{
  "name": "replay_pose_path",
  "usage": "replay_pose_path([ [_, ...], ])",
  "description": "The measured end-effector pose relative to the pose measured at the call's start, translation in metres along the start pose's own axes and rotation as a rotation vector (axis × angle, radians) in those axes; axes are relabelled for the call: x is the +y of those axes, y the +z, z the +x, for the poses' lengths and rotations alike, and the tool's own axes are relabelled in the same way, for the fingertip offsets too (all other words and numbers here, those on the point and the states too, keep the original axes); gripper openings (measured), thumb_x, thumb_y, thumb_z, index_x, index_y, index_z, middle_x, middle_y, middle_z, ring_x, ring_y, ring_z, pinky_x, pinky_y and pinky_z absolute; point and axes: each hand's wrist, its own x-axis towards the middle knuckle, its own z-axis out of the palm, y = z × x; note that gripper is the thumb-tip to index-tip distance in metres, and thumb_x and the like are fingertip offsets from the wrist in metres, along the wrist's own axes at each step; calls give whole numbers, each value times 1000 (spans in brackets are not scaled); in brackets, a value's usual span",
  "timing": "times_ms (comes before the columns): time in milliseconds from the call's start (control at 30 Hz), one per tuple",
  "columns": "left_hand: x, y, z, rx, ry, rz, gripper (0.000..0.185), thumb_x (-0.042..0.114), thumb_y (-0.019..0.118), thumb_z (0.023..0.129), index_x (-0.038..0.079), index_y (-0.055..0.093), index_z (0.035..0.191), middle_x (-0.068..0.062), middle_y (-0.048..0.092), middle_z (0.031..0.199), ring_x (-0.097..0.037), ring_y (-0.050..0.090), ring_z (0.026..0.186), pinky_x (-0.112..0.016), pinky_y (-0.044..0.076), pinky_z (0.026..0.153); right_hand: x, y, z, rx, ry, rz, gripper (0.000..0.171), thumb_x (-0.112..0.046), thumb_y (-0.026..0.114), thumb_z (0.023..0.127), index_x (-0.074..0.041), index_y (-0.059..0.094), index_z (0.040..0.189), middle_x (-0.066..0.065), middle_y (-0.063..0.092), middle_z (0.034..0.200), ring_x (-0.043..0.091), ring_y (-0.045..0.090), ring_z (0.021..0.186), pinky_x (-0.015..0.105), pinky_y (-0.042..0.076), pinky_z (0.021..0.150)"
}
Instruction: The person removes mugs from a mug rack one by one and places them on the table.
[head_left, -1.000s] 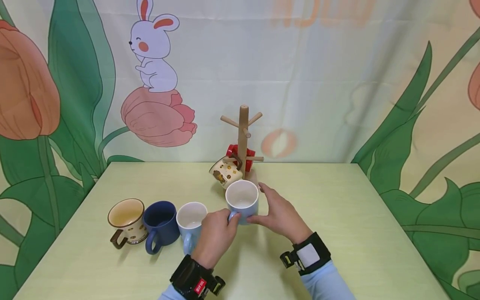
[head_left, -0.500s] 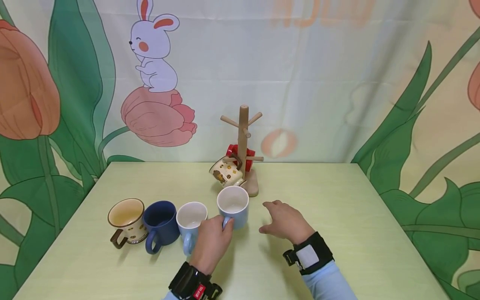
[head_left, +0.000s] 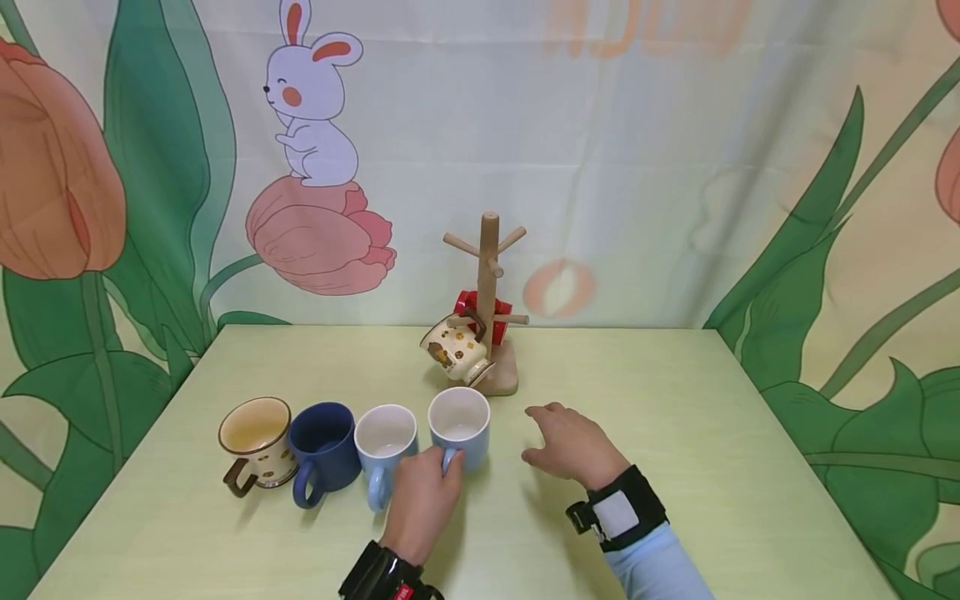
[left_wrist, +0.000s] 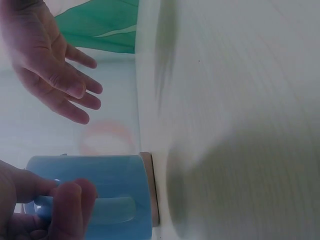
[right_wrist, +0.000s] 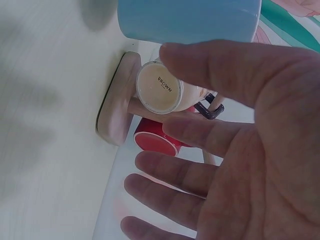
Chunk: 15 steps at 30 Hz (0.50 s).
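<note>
My left hand (head_left: 442, 460) grips the handle of a light blue mug (head_left: 459, 427), which is upright at the right end of a row of mugs. In the left wrist view my fingers (left_wrist: 70, 202) curl round that handle on the light blue mug (left_wrist: 100, 182). My right hand (head_left: 537, 433) lies open just right of the mug, fingers relaxed and holding nothing. The left wrist view shows this right hand (left_wrist: 55, 70) spread in the air. The right wrist view is mostly filled by my open palm (right_wrist: 260, 150), with the light blue mug (right_wrist: 190, 20) beyond it.
In the row stand a second light blue mug (head_left: 384, 442), a dark blue mug (head_left: 322, 450) and a cream mug with a brown handle (head_left: 255, 435). Behind, a wooden mug tree (head_left: 487, 275) carries a cream patterned mug (head_left: 453, 350) and a red mug (head_left: 471, 302). A printed curtain backs the table (head_left: 675, 433).
My left hand has carried the light blue mug left and nearer, beside the other light blue mug. My right hand has let go of it and drawn back to the right.
</note>
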Motion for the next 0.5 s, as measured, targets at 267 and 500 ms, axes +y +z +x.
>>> replay_pose_path([
  [267, -6, 2, -5, 33, 11, 23, 40, 15, 67, 93, 13, 46, 58, 5, 40, 52, -12, 40, 47, -28, 32, 46, 0, 2, 2, -4, -3, -8, 55, -22, 74, 85, 1, 58, 132, 20, 61, 126, 35, 60, 115, 48, 47, 96],
  [500, -9, 2, -6, 27, -9, 44, 38, 16, 68, 93, 12, 50, 59, 2, 46, 54, -16, 46, 52, -31, 35, 49, 1, 5, 4, -1, -10, -13, 54, -22, 72, 86, 0, 58, 133, 20, 60, 126, 35, 60, 115, 47, 47, 96],
])
